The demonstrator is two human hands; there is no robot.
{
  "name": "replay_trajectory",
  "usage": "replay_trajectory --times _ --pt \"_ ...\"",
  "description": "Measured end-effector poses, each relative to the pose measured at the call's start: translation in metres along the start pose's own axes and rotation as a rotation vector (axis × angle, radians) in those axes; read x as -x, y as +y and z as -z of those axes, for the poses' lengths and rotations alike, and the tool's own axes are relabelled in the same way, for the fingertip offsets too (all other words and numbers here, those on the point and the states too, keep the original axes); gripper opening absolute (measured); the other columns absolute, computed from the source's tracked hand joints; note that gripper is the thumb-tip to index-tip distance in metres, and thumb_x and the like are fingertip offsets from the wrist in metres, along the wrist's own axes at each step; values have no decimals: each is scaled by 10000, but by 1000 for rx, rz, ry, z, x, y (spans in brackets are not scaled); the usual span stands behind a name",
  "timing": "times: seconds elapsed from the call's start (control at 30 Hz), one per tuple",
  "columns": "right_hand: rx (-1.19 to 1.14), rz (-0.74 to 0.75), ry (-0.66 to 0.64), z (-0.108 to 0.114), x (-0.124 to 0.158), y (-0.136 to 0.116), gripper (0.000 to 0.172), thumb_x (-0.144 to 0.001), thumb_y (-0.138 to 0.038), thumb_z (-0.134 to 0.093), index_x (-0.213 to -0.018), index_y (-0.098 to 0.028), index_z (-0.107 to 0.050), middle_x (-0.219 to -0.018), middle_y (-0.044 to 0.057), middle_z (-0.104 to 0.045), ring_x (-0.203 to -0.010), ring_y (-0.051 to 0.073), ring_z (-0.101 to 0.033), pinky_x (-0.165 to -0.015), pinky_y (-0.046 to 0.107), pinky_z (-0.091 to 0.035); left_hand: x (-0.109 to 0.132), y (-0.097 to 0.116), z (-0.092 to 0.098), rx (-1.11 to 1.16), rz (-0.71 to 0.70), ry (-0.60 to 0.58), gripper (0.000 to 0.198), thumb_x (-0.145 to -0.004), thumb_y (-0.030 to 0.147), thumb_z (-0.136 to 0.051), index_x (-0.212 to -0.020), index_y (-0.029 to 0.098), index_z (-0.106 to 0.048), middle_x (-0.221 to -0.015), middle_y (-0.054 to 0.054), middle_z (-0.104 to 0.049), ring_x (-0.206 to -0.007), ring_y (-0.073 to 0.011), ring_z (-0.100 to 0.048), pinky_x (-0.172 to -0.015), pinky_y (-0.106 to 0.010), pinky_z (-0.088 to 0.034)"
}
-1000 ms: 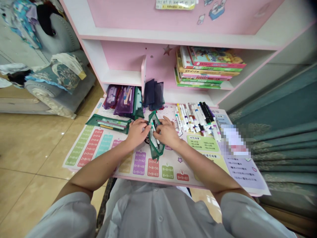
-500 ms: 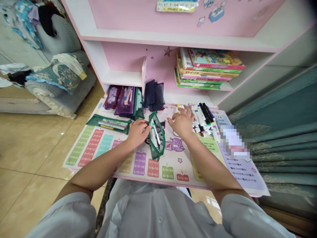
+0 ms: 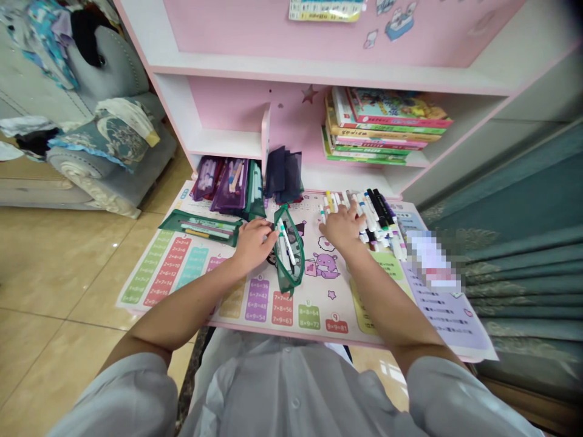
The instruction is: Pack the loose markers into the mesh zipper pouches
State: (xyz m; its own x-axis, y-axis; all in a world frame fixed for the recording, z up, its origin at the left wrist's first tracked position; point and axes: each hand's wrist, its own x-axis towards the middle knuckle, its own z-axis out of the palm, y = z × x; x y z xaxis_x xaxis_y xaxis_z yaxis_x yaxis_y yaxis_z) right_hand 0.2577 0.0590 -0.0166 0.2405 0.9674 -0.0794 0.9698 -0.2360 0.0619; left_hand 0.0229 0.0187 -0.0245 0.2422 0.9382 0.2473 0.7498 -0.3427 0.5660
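My left hand (image 3: 255,246) grips the left edge of an open green mesh pencil pouch (image 3: 288,258), which lies on the desk mat with several white markers inside. My right hand (image 3: 344,227) is apart from it, to the right. Its fingers rest on a loose row of marker pens (image 3: 371,218), which partly hides the nearer pens. A cartoon-printed multiplication-table desk mat (image 3: 273,306) lies under both hands.
A flat green mesh pouch (image 3: 200,230) with pens lies left of my left hand. Purple mesh pouches (image 3: 230,185) and dark navy mesh pouches (image 3: 282,175) stand at the shelf foot. Stacked books (image 3: 387,124) fill the pink shelf. A grey sofa (image 3: 104,145) stands to the left.
My right hand has left the pouch and moved right and forward onto the marker pens. My left hand and the pouch stay nearly where they were.
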Motion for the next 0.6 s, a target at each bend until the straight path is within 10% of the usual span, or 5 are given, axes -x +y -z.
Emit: replay_trajectory --times 0.33,0.6 --pt "-52 89 91 -2 3 0 447 -844 -313 -544 -1179 -75 -718 -1496 213 -475 -1506 429 -178 -1130 684 -244 0 -2 -1 7 -11 5 314 -937 331 -561 -663 220 -666 -1071 -51 -747 -1149 -232 -646 -1007 -399 -497" --pt "-379 220 148 30 34 -10 171 -760 -273 -624 -728 -164 -751 -1468 130 -549 -1485 402 -280 -1136 655 -282 0 1 1 6 -6 -12 321 -940 329 -554 -659 214 -656 -1064 -52 -747 -1142 -237 -650 -996 -407 -496"
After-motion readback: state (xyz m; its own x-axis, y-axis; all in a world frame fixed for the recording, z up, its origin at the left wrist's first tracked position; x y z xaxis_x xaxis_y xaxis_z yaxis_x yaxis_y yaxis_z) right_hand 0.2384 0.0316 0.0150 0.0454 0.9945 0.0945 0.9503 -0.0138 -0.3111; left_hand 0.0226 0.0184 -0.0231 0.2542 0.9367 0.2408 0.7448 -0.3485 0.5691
